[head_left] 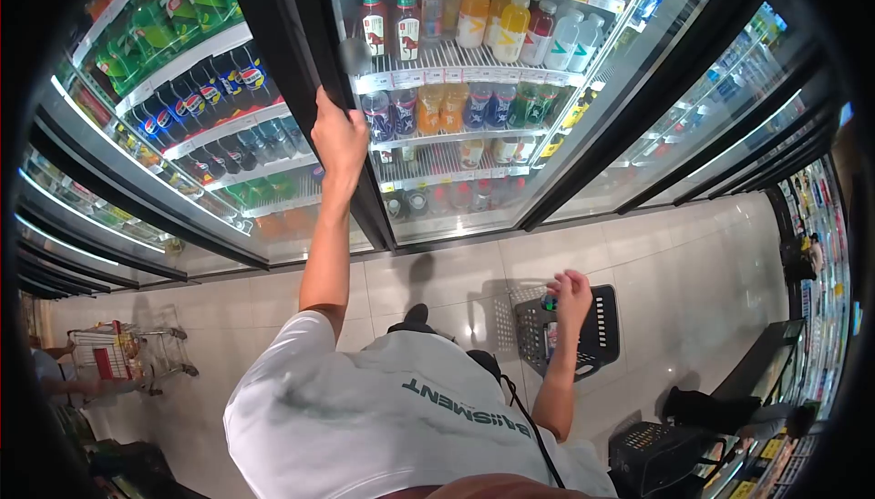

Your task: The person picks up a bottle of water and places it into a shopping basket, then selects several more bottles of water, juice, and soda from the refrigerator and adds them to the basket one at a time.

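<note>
My left hand point(342, 139) reaches forward with its fingers wrapped round the dark edge or handle of a glass cooler door point(401, 216); the exact grip is partly hidden. Behind the glass, bottled drinks point(474, 20) stand on white wire shelves. My right hand point(571, 298) hovers in the air to the right, fingers loosely bent and apart, with nothing visible in it. Below it is a dark grey shopping basket point(603, 335) with perforated sides. A few small items show inside, partly covered by my hand and forearm.
More glass-door coolers line the left and right, one with cola bottles point(187, 102). A shopping cart point(128, 353) stands at the left near another person. At the lower right are a second dark basket point(652, 449) and stocked shelves point(811, 253). The floor is tiled point(702, 262).
</note>
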`<state>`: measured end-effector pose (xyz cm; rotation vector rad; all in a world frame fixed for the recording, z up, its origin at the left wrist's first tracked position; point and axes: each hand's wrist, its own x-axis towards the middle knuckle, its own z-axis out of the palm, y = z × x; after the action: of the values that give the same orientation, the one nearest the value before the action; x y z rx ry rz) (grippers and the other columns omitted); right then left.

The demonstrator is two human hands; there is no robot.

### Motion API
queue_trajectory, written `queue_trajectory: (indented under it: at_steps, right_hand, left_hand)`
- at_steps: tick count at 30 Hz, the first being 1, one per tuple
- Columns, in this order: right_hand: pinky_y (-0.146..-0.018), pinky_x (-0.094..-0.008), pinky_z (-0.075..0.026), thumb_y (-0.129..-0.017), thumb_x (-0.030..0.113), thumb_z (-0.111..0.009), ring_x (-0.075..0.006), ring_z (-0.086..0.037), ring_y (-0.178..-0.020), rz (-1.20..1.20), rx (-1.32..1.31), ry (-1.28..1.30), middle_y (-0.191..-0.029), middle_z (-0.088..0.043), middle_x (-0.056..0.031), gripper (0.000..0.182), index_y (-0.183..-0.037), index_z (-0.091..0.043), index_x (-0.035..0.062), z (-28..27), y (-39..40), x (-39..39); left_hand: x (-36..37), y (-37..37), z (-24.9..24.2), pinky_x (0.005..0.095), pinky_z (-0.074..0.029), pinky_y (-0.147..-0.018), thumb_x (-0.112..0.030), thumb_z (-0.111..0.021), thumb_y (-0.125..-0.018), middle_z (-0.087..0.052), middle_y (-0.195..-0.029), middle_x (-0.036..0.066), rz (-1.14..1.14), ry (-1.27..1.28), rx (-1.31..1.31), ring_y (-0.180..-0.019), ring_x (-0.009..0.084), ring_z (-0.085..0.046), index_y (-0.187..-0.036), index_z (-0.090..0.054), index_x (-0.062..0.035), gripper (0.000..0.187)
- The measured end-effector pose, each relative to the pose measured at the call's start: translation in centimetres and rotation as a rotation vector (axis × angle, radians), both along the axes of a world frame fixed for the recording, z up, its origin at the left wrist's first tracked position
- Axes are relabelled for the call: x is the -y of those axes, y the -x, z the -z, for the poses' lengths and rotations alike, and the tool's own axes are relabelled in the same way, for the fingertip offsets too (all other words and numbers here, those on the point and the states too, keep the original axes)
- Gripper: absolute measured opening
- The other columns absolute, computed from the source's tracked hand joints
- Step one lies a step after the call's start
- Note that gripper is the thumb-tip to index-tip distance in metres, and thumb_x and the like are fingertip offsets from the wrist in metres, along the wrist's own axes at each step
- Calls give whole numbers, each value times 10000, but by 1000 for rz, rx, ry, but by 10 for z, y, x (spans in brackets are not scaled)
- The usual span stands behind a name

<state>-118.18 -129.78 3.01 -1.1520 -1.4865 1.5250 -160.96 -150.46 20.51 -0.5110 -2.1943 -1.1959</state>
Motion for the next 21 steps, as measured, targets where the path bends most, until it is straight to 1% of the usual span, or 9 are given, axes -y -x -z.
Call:
queue_trajectory:
  at_steps: [6, 7, 10, 12, 14, 16, 18, 20, 21]
  right_hand:
    - [-664, -287, -560, -958, 41, -599, -165, -704, -753, -585, -188, -325, -958, -693, -125, 217, -1154, -567, -46, -133, 144, 101]
    - [-666, -291, -557, -947, 36, -608, -172, -703, -759, -624, -208, -416, -971, -689, -135, 234, -1165, -570, -39, -144, 147, 118]
    - [-676, -302, -551, -917, 24, -636, -196, -700, -784, -683, -280, -670, -1012, -675, -160, 293, -1200, -574, -21, -186, 160, 141]
    - [-691, -307, -547, -899, 20, -653, -216, -695, -810, -656, -312, -731, -1046, -661, -174, 337, -1225, -572, -12, -203, 156, 157]
    - [-735, -332, -541, -880, 107, -712, -226, -662, -897, -664, -278, -738, -1117, -622, -172, 452, -1278, -536, -16, -211, 155, 164]
    - [-751, -345, -538, -865, 156, -743, -235, -645, -919, -609, -289, -838, -1133, -609, -171, 526, -1305, -515, -19, -224, 147, 174]
    - [-765, -355, -532, -812, 211, -807, -257, -632, -944, -620, -262, -884, -1145, -589, -182, 631, -1301, -488, -27, -226, 133, 180]
    - [-773, -337, -523, -775, 188, -842, -257, -638, -957, -618, -235, -927, -1168, -583, -202, 659, -1281, -482, -32, -222, 119, 187]
    - [-719, -346, -524, -756, 170, -855, -273, -650, -858, -522, -227, -987, -1041, -609, -198, 613, -1195, -487, -48, -218, 117, 192]
  left_hand:
    - [0, -4, -1, 525, -532, -757, -40, -659, -775, -664, -954, 315, -90, 57, 54, -856, 478, -666, -1249, -475, 102, 528]
    - [1, -7, 1, 515, -536, -711, -84, -635, -788, -670, -846, 302, -118, 57, 22, -794, 463, -674, -1255, -489, 118, 530]
    - [10, -50, 3, 521, -530, -721, -93, -623, -811, -666, -906, 319, -148, 1, -62, -814, 476, -669, -1277, -481, 100, 524]
    - [30, -101, -9, 518, -536, -760, -69, -646, -820, -646, -1048, 332, -54, 36, 35, -872, 482, -662, -1306, -438, 102, 556]
    - [52, -151, -7, 493, -537, -809, -99, -681, -834, -634, -1105, 331, 50, -11, 24, -941, 488, -651, -1353, -418, 84, 610]
    - [78, -199, -4, 434, -543, -861, -86, -684, -868, -657, -1126, 284, 225, -111, 20, -1014, 420, -676, -1366, -436, 66, 577]
    - [107, -214, 9, 369, -540, -895, -35, -632, -921, -676, -1155, 212, 386, -290, 83, -1067, 299, -689, -1298, -513, 48, 404]
    - [123, -197, 8, 340, -537, -904, -15, -595, -945, -685, -1151, 179, 359, -460, 94, -1056, 235, -687, -1241, -553, 43, 304]
    - [131, -191, 8, 325, -535, -909, -5, -576, -958, -690, -1149, 163, 342, -541, 105, -1050, 203, -686, -1212, -573, 41, 259]
